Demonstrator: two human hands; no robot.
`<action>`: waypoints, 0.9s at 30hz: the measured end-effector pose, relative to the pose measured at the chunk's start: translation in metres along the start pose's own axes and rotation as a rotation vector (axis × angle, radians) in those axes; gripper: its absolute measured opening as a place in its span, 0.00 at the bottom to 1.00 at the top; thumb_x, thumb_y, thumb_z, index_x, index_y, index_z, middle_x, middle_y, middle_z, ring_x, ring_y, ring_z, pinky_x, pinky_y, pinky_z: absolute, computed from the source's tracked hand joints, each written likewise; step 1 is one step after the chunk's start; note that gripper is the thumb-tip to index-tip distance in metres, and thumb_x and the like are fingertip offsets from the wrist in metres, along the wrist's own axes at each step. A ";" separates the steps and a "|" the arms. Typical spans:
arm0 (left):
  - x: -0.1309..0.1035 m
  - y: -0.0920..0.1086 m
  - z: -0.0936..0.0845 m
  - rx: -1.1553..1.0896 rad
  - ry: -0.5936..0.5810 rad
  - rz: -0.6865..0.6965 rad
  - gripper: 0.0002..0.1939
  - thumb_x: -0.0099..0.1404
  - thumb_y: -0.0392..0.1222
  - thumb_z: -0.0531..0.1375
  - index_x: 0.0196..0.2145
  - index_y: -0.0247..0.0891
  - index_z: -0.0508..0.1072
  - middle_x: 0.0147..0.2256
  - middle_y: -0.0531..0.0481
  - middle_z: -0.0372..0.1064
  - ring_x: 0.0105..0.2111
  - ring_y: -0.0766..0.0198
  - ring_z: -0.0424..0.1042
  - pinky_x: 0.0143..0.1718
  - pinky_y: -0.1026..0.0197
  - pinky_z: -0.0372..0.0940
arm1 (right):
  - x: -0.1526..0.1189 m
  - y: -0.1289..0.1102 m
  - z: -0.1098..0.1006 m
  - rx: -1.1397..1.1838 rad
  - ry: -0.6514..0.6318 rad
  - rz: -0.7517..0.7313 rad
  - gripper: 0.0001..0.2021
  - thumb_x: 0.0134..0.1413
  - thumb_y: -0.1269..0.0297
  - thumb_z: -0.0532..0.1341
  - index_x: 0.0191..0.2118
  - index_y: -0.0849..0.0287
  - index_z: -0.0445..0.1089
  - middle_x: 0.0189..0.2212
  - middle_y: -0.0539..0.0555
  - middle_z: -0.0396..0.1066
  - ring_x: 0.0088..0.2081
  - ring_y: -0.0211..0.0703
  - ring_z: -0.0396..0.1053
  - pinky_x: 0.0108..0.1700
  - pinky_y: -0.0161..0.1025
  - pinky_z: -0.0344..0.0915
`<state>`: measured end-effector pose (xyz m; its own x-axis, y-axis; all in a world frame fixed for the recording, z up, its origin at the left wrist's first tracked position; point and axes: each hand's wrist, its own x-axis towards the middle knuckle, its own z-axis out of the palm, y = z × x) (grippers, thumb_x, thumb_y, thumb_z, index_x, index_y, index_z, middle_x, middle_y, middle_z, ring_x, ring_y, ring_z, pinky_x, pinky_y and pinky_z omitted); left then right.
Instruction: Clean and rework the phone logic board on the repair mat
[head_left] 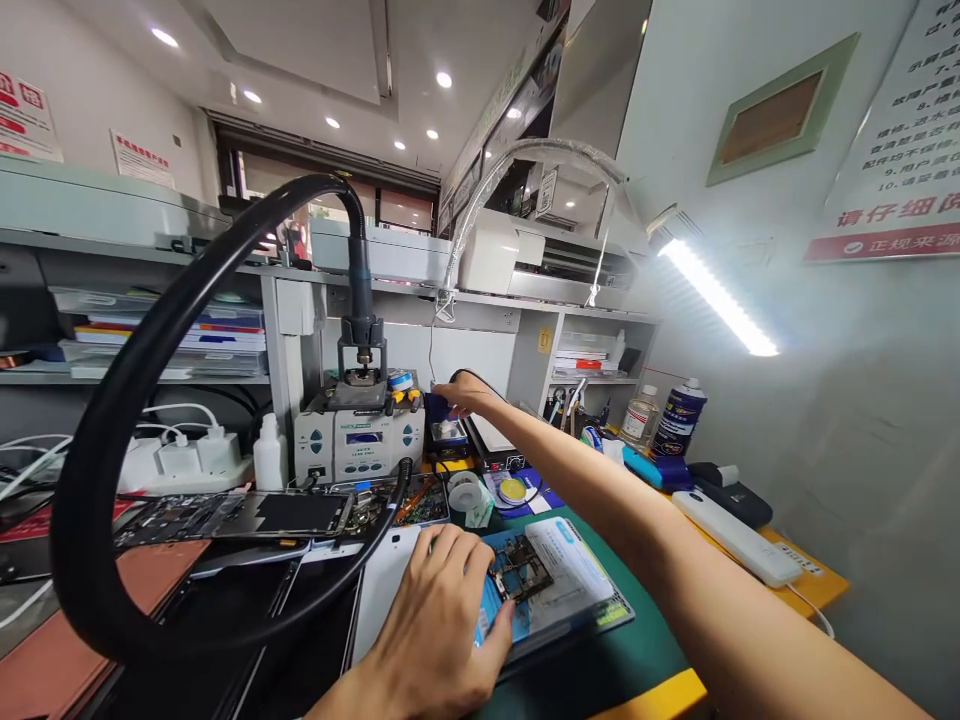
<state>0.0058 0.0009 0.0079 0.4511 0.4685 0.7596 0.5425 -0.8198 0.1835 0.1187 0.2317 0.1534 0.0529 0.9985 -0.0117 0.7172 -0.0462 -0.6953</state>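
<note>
Left hand (442, 612), half curled, over the box's (581, 575) left side, against the circuit board (529, 572), grip unclear; right hand (466, 392), beyond the box, opening and hold indiscernible.

I record from my remote post a black hose (82, 500) looping across the left, obstructing sideways reach, my right forearm (585, 470) barring approach to the blue package (581, 575) from the right, passable room over green mat (615, 650) at its near side, spray can (679, 425) standing beyond.
</note>
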 end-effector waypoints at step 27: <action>-0.003 0.000 0.006 -0.108 -0.021 -0.107 0.09 0.63 0.40 0.64 0.41 0.41 0.72 0.40 0.47 0.75 0.41 0.51 0.70 0.45 0.45 0.66 | -0.006 0.063 -0.074 -0.212 -0.010 -0.118 0.14 0.73 0.58 0.67 0.57 0.60 0.75 0.55 0.58 0.76 0.50 0.51 0.78 0.50 0.50 0.79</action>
<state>0.0088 0.0014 0.0023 0.4102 0.5610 0.7190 0.5094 -0.7949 0.3296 0.2153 0.2211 0.1632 -0.0460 0.9976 0.0524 0.8480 0.0667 -0.5257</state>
